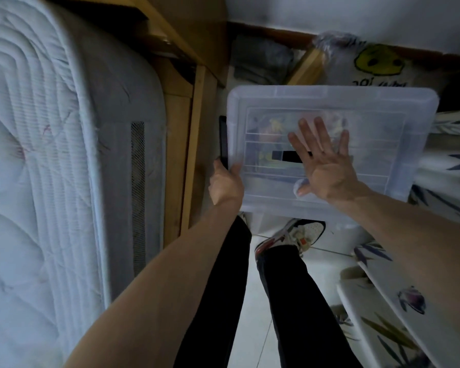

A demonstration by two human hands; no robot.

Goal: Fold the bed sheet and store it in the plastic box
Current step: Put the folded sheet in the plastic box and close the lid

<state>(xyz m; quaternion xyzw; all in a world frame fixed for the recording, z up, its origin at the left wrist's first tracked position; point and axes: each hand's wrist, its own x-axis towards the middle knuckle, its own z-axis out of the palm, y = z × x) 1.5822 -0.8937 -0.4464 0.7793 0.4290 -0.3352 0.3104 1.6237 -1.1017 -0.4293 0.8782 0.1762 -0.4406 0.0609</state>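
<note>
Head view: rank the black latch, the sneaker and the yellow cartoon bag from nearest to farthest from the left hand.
1. Black latch: on the box's left edge, touching the left hand.
2. Sneaker: on the floor below the box, to the hand's right.
3. Yellow cartoon bag: against the wall beyond the plastic box, upper right.

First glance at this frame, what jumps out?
The clear plastic box at centre, lid on, with the right hand spread flat on top and the left hand gripping its left edge by a black latch. A bare white mattress fills the left side.
</note>
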